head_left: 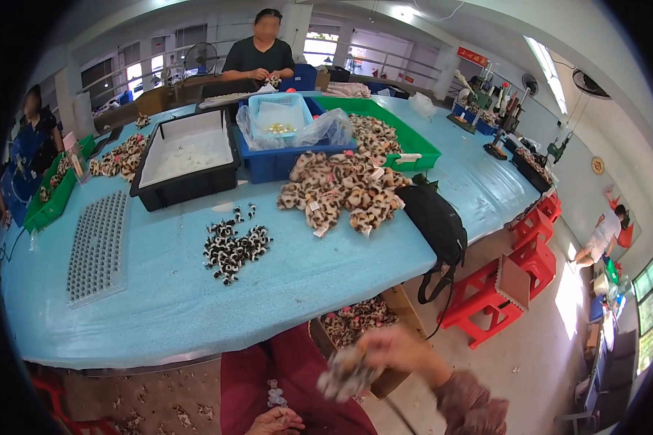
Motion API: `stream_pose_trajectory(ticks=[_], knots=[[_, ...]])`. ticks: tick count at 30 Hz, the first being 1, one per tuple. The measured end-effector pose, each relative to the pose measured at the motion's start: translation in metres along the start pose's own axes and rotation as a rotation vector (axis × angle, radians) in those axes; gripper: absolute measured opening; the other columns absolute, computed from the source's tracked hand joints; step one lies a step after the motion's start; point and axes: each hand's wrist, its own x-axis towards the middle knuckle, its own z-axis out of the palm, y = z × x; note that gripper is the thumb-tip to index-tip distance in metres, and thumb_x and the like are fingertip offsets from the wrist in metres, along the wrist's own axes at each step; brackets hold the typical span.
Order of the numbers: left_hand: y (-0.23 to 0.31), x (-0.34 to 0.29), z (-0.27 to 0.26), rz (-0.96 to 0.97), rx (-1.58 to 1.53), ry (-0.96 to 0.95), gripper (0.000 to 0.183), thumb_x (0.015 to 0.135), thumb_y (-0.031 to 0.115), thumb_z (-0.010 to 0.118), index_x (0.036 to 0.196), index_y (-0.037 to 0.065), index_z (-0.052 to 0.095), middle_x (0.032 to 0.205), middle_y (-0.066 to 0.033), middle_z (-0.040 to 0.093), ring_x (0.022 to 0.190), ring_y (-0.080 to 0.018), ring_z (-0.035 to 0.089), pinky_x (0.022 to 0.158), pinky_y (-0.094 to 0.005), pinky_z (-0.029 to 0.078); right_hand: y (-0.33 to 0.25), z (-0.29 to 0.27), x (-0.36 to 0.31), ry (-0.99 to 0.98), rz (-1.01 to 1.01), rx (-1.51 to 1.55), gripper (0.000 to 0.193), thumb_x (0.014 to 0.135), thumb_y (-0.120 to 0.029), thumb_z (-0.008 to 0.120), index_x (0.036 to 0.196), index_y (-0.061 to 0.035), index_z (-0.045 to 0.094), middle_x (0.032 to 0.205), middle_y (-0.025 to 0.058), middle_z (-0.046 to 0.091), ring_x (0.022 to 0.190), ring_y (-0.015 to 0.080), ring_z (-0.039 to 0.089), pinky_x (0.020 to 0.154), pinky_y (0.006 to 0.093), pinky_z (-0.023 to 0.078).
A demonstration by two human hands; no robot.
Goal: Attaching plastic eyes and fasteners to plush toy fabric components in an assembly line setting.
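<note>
Over the open box below the table edge, my right hand [395, 349] grips a small plush toy [347, 373], grey and tan and blurred by motion. My left hand [277, 420] lies low over my lap, its fingers curled together; what they hold, if anything, is too small to make out. Just beyond its fingers, several small clear discs [275, 394] rest on my dark red trousers. On the table in front of me sits a heap of small black-and-white pieces [233, 246]. Farther right lies a large pile of brown-spotted plush toys [341, 187].
A cardboard box [403, 312] of plush pieces stands below the table's edge. On the blue table [174, 304] are a sheet of small dark pieces [98, 246], a black tray [185, 190], a blue crate [268, 165], a green tray [417, 161] and a black bag [437, 225]. A co-worker [263, 56] handles a toy opposite. Red stools [479, 297] stand right.
</note>
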Motion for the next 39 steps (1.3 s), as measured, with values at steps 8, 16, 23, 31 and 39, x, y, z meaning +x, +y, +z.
stream_pose_trajectory(ticks=[8, 16, 23, 31, 39], knots=[[-0.006, 0.003, -0.006, -0.005, 0.027, 0.022, 0.016, 0.092, 0.022, 0.057, 0.099, 0.008, 0.059, 0.091, -0.0036, 0.062, 0.084, -0.0153, 0.061, 0.075, -0.0282, 0.049, -0.120, -0.218, 0.104, 1.000, -0.505, 0.141, 0.039, 0.086, -0.016, 0.065, 0.114, 0.0079, 0.051, 0.095, 0.0139, 0.063, 0.078, 0.0198, 0.065, 0.064, 0.0268, 0.057], [-0.002, -0.002, -0.018, -0.044, -0.064, 0.191, 0.012, 0.091, 0.017, 0.058, 0.094, 0.005, 0.056, 0.094, -0.0070, 0.060, 0.085, -0.0164, 0.059, 0.074, -0.0277, 0.049, -0.091, -0.058, 0.132, 0.317, -0.325, -0.071, 0.012, 0.083, -0.006, 0.063, 0.094, -0.0005, 0.063, 0.082, 0.0077, 0.066, 0.069, 0.0112, 0.062, 0.058, 0.0222, 0.051], [0.003, 0.008, -0.017, -0.029, -0.091, 0.133, 0.013, 0.092, 0.016, 0.057, 0.097, 0.003, 0.057, 0.092, -0.0068, 0.060, 0.084, -0.0158, 0.059, 0.074, -0.0265, 0.048, -0.074, -0.015, 0.232, 0.459, -0.795, -0.975, 0.012, 0.076, 0.001, 0.062, 0.087, -0.0010, 0.065, 0.072, 0.0088, 0.065, 0.071, 0.0186, 0.065, 0.063, 0.0297, 0.051], [-0.003, -0.013, -0.034, 0.085, -0.175, 0.171, 0.015, 0.090, 0.018, 0.059, 0.098, 0.005, 0.057, 0.093, -0.0074, 0.062, 0.085, -0.0179, 0.061, 0.075, -0.0295, 0.050, -0.055, -0.051, 0.319, 0.646, -0.744, -1.198, 0.020, 0.073, -0.004, 0.064, 0.092, -0.0054, 0.066, 0.082, 0.0129, 0.063, 0.086, 0.0315, 0.061, 0.075, 0.0392, 0.049], [0.021, 0.002, -0.032, 0.142, -0.100, 0.166, 0.015, 0.093, 0.023, 0.056, 0.098, 0.009, 0.059, 0.093, -0.0024, 0.061, 0.084, -0.0140, 0.060, 0.075, -0.0275, 0.049, -0.064, -0.119, 0.325, 0.821, -0.606, -0.956, 0.005, 0.081, -0.005, 0.058, 0.080, -0.0058, 0.063, 0.085, 0.0121, 0.063, 0.083, 0.0267, 0.061, 0.072, 0.0353, 0.048]])
